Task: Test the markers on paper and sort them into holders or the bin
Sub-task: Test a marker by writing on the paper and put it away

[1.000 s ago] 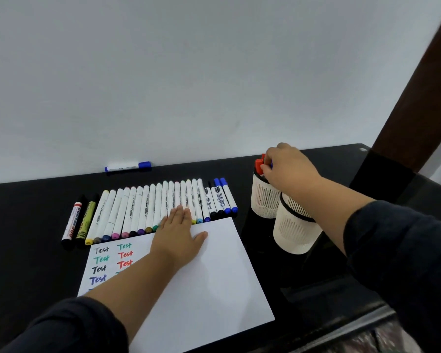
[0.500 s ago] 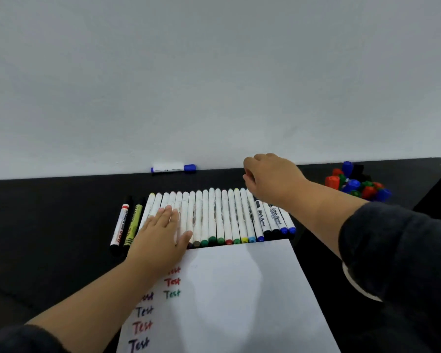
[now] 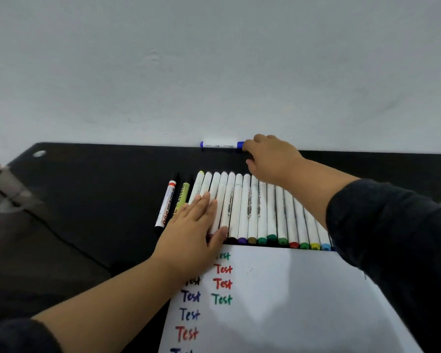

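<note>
Table edge: blue-capped marker (image 3: pixel 220 143) lay at 12 o'clock against the wall.
Right hand (image 3: pixel 271 159): reached beside its cap, fingers curled; grip unclear.
Left hand (image 3: pixel 192 235): fingers flat on marker row (image 3: pixel 255 210).

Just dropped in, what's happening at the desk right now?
A person is testing markers. The left hand rests flat on the row of white markers and the top of the paper, which already carries several "Test" marks. The right hand reaches to the blue-capped marker lying by the wall, touching its cap end.

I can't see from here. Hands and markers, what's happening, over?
Left hand flat on the marker row and paper. Right hand reaching the blue-capped marker by the wall, grip unclear. Nothing in the way.
</note>
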Action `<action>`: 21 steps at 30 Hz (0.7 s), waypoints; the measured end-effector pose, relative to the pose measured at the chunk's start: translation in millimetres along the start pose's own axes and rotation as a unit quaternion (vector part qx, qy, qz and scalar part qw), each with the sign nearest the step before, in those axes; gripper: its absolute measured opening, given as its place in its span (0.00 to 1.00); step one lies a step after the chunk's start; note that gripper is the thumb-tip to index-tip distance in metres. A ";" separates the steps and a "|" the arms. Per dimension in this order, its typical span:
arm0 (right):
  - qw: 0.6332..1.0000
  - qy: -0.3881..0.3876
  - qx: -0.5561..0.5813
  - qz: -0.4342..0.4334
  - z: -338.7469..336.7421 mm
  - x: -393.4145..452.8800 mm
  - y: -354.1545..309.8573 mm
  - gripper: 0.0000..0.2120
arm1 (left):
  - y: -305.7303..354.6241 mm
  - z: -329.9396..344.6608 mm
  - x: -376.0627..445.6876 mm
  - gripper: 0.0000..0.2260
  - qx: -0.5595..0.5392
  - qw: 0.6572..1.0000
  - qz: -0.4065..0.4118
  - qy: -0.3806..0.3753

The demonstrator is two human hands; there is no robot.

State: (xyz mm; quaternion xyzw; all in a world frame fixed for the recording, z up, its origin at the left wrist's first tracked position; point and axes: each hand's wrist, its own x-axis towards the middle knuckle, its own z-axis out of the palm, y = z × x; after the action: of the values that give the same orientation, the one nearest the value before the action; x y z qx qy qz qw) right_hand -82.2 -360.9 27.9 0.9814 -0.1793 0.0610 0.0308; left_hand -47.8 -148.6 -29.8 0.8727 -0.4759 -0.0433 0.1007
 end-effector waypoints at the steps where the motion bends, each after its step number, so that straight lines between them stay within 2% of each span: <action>1: 1.000 -0.002 0.009 -0.002 4.8 8.0 -0.2 0.19 | -0.2 -0.1 0.5 0.28 -0.003 1.000 0.004 0.000; 6: 0.998 -0.038 0.046 -0.021 25.5 46.0 0.3 0.20 | -2.3 1.0 -0.2 0.28 -0.009 1.000 0.017 0.002; 12: 0.996 -0.067 0.038 -0.038 41.4 74.2 4.9 0.23 | -6.4 4.3 1.2 0.28 -0.013 1.000 0.023 0.004; 21: 0.997 -0.038 0.057 -0.025 52.4 79.5 8.3 0.20 | -7.5 5.4 1.7 0.28 -0.014 1.000 0.026 0.002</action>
State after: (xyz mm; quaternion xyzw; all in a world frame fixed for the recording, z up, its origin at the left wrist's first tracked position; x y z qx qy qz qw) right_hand -5.7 -400.7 -13.3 0.9873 -0.1521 0.0330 -0.0306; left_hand -41.6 -146.8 -36.7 0.8588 -0.4972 -0.0451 0.1149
